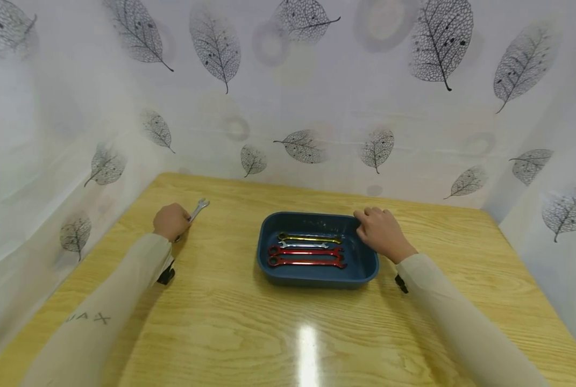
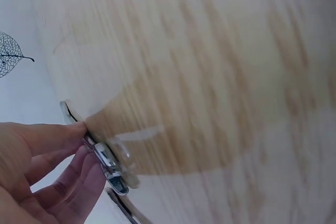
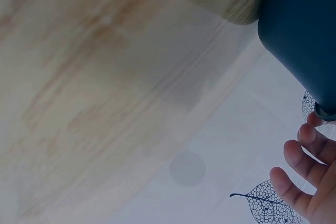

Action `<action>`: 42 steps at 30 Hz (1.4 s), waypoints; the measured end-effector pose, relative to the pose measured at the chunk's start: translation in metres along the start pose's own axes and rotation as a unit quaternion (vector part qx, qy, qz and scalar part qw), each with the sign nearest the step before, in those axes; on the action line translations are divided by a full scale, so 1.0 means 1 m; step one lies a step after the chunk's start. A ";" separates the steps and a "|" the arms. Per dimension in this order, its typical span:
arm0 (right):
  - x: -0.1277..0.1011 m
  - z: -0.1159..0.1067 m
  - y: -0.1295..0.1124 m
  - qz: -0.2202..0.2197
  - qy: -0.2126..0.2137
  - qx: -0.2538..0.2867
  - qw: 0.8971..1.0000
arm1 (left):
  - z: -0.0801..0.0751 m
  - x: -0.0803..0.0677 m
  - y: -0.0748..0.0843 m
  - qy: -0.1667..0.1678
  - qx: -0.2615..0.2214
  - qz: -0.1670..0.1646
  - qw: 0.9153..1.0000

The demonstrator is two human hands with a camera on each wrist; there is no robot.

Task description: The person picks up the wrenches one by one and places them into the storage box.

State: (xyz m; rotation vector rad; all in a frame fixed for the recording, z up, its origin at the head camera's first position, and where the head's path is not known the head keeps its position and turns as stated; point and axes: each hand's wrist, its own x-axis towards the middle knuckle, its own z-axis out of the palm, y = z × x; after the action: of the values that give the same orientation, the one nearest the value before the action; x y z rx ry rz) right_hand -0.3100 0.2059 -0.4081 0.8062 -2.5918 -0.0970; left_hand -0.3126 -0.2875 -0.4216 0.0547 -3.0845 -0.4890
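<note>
Red wrenches are lying in the blue tray; the right hand is gripping its far right corner; at far left, the left hand is pinching a silver wrench, perhaps risking a drop through weak pinching

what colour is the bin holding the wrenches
Dark blue; the bin shows best in the head view.

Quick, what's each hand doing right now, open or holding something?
Left hand: closed, pinching a silver wrench.
Right hand: holding the blue box by its rim, at a corner.
</note>
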 end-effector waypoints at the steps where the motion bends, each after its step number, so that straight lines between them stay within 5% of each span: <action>1: 0.000 0.000 0.000 0.000 0.000 0.000 1.000 | 0.000 0.000 0.000 0.001 -0.005 -0.002 1.000; 15: -0.001 0.001 0.000 -0.012 0.005 -0.008 1.000 | 0.004 0.000 -0.006 0.014 -0.049 -0.007 0.999; 23: -0.001 0.001 -0.002 -0.012 -0.004 -0.005 1.000 | 0.004 0.004 -0.014 -0.011 -0.094 -0.025 0.995; 42: 0.001 -0.001 0.001 -0.005 -0.011 0.006 1.000 | 0.000 0.001 -0.011 0.003 -0.064 0.008 0.998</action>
State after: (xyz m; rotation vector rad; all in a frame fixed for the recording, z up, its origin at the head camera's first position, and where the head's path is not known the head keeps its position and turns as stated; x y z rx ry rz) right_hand -0.3108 0.2057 -0.4063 0.8266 -2.6116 -0.0926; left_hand -0.3134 -0.2979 -0.4249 0.0303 -3.0381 -0.6818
